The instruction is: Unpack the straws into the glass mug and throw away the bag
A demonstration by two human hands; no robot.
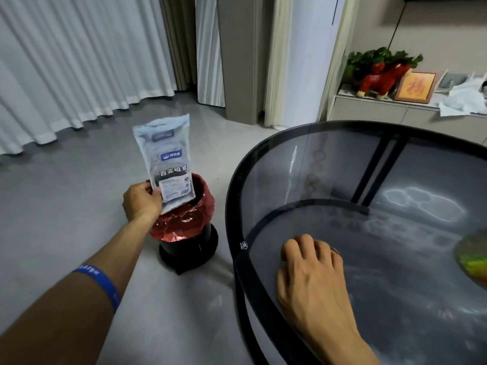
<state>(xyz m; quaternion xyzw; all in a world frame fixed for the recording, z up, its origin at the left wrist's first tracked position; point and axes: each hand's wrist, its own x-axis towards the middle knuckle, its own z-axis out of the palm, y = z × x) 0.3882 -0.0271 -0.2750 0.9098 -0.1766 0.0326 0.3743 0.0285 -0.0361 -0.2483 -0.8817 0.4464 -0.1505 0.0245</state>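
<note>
The left hand (142, 202) reaches out and pinches the bag (168, 164) near its bottom. The bag stands tall, top pointing up, just over the red-lined bin (184, 227). The right hand (313, 275) lies flat, fingers loose, on the glass table (395, 233).

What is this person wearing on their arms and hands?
Both forearms are bare, with no sleeves showing. The left forearm carries a blue wristband with small pale lettering. The right hand wears a ring on one finger. No gloves.
</note>
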